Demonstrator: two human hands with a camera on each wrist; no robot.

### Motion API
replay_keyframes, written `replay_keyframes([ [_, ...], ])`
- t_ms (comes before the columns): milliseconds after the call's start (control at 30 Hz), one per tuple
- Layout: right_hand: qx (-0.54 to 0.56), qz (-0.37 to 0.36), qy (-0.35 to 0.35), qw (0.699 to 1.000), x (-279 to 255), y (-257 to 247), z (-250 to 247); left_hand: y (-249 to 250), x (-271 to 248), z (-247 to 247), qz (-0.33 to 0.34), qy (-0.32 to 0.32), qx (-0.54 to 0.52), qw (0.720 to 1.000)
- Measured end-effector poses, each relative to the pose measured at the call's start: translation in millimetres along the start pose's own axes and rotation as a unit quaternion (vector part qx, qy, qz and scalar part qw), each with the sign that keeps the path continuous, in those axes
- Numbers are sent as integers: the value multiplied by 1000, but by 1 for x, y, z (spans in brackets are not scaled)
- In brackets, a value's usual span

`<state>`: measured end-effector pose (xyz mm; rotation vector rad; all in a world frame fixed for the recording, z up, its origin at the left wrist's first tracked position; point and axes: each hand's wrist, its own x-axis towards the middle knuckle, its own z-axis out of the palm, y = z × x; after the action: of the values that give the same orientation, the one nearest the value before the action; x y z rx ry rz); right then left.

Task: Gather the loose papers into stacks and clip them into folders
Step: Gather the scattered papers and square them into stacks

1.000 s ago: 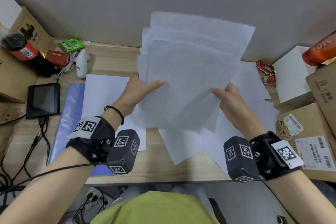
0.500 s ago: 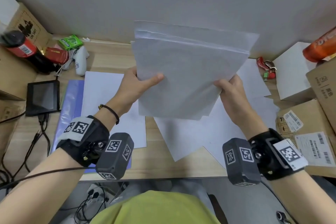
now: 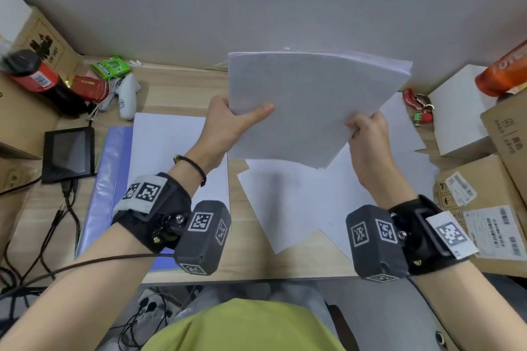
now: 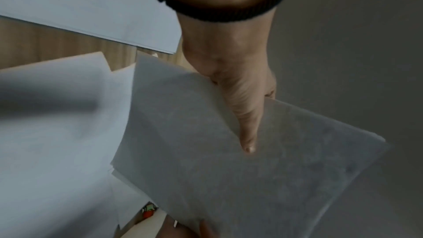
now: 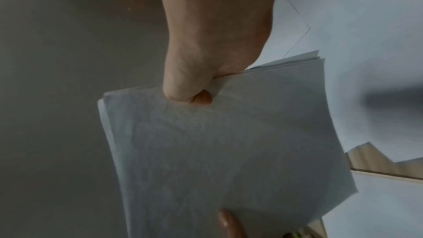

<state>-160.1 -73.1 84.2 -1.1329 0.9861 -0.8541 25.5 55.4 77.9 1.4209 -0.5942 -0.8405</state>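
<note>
Item: stack of papers [image 3: 310,105], held off the desk [image 3: 256,259] at upper centre of the head view. I log it squarer than half a second ago: then the sheets stepped apart along their top edges; now the upper edges lie nearly flush, and the whole stack has swung clockwise, one corner pointing down at centre. A little fanning remains at the upper right corner.

Left hand [image 3: 228,122]: grips the stack's left edge, thumb flat across the front sheet, fingers behind it.

Right hand [image 3: 368,134]: pinches the stack's lower right edge, thumb bent on the front.

Loose sheets [image 3: 288,202]: several lie overlapped on the desk at centre and right, ungathered.

Blue folder [image 3: 105,179]: left of centre on the desk, a white sheet [image 3: 168,145] on it.

Reading: I judge the aligning step nearly complete; this stack looks about ready for the folder, while the desk sheets await a further gather. No clip is visible.
</note>
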Motion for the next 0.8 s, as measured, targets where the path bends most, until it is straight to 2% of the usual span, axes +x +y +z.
replay_keyframes([
  [33, -3, -1, 2, 1000, -1, -1, -3, 1, 1, -3, 7, -5, 2, 1000],
  [100, -82, 26, -2, 996, -2, 14, -11, -9, -1, -10, 0, -25, 23, 999],
  [167, -170, 95, -24, 981, -3, 39, -11, -31, -3, -14, -41, -47, 70, 996],
  [233, -183, 148, -33, 971, -4, 55, -6, -48, -5, -13, -89, -47, 84, 991],
  [300, -170, 142, -22, 975, -3, 49, -1, -48, -4, -12, -98, -36, 70, 992],
  [433, -100, 75, -6, 992, -3, 25, -8, -34, -2, -13, -74, -27, 45, 996],
  [500, -91, 80, -5, 993, -5, 33, -5, -41, -2, -12, -83, -19, 41, 995],
  [667, -147, 161, -37, 975, -9, 75, 1, -71, -12, -13, -155, -15, 53, 986],
  [800, -117, 99, -2, 988, -12, 60, -8, -62, -14, -14, -141, -26, 72, 987],
])
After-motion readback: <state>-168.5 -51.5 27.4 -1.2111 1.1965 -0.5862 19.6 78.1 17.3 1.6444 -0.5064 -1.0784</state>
